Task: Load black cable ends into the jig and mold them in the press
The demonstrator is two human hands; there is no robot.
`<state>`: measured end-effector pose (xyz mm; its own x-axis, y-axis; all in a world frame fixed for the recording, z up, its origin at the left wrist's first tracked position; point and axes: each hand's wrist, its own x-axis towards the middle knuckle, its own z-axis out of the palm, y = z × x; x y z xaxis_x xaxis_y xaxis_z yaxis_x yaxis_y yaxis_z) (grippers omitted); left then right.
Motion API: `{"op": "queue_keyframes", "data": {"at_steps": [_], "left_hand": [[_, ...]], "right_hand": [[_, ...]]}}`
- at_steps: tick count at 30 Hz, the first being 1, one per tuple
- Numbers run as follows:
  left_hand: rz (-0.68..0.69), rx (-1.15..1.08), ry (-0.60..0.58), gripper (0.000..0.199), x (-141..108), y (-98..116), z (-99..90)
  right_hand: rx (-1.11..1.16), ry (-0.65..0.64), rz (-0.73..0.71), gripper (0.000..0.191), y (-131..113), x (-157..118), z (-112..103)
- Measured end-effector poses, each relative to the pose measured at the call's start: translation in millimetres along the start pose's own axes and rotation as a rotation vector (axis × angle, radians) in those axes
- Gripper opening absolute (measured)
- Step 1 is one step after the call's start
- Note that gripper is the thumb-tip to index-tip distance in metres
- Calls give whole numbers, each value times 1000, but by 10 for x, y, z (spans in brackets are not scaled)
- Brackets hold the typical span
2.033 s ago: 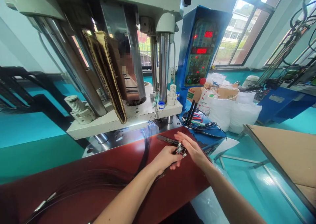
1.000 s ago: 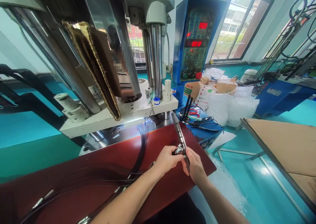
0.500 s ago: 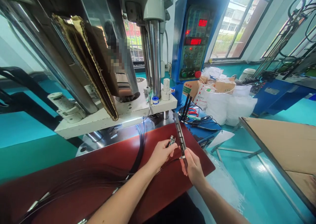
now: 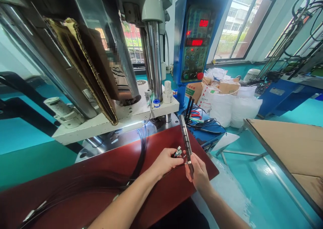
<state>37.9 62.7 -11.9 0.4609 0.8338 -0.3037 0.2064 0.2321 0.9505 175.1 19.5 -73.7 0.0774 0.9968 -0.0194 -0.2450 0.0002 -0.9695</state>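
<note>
Over the dark red board (image 4: 161, 198), my right hand (image 4: 198, 171) grips a long narrow metal bar (image 4: 185, 134) with notches along it, its far end pointing away from me. My left hand (image 4: 168, 160) is closed around small metal connectors (image 4: 178, 151), just left of the bar. A thin dark cable runs between the hands near the bar's lower end. Bundled black cables (image 4: 141, 155) lie across the board to the left, some with light metal ends.
A press with a white plate (image 4: 126, 118) and steel columns stands beyond the board, cardboard (image 4: 85, 70) leaning in it. Behind are a blue control box (image 4: 196, 37), a blue surface with cables and tools, and white sacks (image 4: 219, 107). A cardboard-topped table (image 4: 290, 141) stands right.
The camera view has shifted slightly. My left hand has turned a little, and the connectors sit lower and closer to the bar. The right hand keeps its hold.
</note>
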Motion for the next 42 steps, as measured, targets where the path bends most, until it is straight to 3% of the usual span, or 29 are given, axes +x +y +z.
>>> {"op": "queue_keyframes", "data": {"at_steps": [3, 11, 21, 31, 36, 42], "left_hand": [[111, 98, 78, 24, -2, -5, 54], [-95, -43, -25, 17, 4, 52, 21], [-73, -104, -24, 18, -8, 48, 12], [9, -111, 16, 28, -3, 14, 40], [17, -62, -12, 28, 10, -73, -48], [94, -67, 228, 23, 84, -89, -171]], "right_hand": [[7, -16, 7, 32, -16, -4, -1], [-61, -8, 39, 33, -146, -36, 56], [-52, -14, 48, 33, -83, -5, 20], [-260, -58, -28, 32, -140, 20, 91], [-273, -79, -28, 34, -107, 33, 82], [-141, -72, -20, 38, -158, -1, 99]]}}
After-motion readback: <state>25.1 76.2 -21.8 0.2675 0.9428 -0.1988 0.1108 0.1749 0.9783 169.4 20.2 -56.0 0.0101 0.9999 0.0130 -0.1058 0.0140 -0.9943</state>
